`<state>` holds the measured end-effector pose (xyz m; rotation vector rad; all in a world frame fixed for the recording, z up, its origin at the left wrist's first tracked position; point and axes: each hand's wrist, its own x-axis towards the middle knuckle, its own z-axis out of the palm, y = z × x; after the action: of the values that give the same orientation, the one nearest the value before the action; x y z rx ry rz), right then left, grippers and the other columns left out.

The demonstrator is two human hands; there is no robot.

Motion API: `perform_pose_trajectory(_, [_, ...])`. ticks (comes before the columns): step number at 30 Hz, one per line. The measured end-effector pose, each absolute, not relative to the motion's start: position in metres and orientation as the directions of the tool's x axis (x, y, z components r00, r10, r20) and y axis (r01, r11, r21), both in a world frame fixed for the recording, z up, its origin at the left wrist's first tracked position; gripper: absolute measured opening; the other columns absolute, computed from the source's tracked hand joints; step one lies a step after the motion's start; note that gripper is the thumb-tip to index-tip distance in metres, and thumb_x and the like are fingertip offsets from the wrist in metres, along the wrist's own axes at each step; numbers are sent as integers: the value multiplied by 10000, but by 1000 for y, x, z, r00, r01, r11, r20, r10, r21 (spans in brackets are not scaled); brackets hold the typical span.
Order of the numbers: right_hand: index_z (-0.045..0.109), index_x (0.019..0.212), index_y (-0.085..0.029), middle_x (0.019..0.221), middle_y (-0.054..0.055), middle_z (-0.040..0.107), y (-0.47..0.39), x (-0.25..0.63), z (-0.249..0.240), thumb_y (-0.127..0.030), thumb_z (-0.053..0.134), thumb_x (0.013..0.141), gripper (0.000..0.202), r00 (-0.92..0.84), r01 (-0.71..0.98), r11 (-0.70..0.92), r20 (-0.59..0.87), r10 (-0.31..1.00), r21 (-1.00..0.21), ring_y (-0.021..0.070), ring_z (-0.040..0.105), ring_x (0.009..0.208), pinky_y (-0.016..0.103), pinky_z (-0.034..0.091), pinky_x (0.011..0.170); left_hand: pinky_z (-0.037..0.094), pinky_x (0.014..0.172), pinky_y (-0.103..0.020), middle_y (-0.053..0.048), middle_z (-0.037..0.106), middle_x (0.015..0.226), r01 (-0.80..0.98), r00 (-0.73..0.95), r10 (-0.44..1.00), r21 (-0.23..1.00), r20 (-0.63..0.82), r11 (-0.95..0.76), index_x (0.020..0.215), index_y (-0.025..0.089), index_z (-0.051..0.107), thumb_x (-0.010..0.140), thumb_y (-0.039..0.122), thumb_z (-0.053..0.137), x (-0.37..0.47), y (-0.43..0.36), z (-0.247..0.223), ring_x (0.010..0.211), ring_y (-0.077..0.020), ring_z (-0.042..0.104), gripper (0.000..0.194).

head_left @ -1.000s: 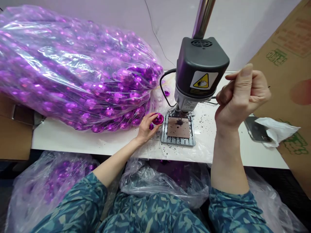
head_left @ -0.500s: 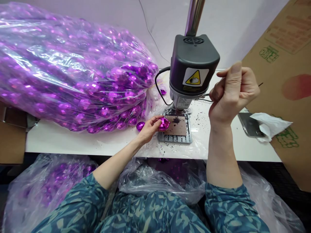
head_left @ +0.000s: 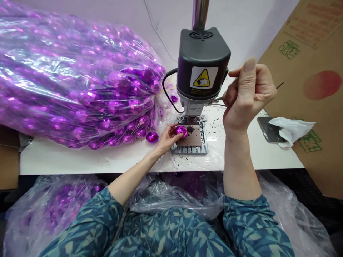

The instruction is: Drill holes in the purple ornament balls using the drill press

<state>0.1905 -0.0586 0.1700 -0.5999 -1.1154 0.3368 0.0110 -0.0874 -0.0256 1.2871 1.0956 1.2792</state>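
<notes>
Below the drill [head_left: 203, 53], the left hand [head_left: 168, 137] pinched a ball [head_left: 182, 130] over the board [head_left: 190, 140], fingers parted by its width. It looked light, stiff and slick, best held round its sides. Right of the drill, the right hand [head_left: 248, 96] curled closed, seemingly round a lever [head_left: 218, 99].

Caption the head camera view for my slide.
Left hand holds a purple ball at a board; right hand clenched beside the machine.

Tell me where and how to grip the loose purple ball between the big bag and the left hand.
Pinch the ball across its widest part, probably best from above and the near side of the table: it is rounded, its top and near face are uncovered, and the bag lies close on its left.
</notes>
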Motion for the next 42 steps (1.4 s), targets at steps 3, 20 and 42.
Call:
perform_pose_trajectory(3, [531, 723, -225, 476, -74, 283, -59, 190, 169, -763, 528, 864, 557, 409, 90, 767, 725, 554, -636, 48, 254, 411, 291, 227, 449, 551, 1084, -459, -117, 741, 1247, -41, 39, 992, 992, 121, -119, 1232, 206, 624, 761, 486, 894, 14, -83, -32, 1195, -271, 702, 610])
perform_pose_trajectory(20, [537, 693, -237, 447, -80, 305, -60, 190, 172, -806, 527, 810, 581, 409, 64, 793, 741, 533, -606, 59, 261, 366, 324, 216, 407, 562, 1001, -440, -108, 715, 1183, 284, 30, 965, 924, 259, -257, 1191, 181, 670, 728, 289, 917, 43, -80, -28, 1101, -273, 690, 536])
perform_pose_trajectory(42, [618, 786, -239, 472, -85, 293, -74, 194, 129, -464, 575, 983, 302, 421, 91, 878, 817, 394, -470, 45, 312, 381, 260, 263, 421, 591, 1013, -434, -110, 747, 1212, 180, 49, 939, 922, 340, -343, 1251, 189, 628, 790, 355, 903, 46, -81, -42, 1123, -264, 733, 562])
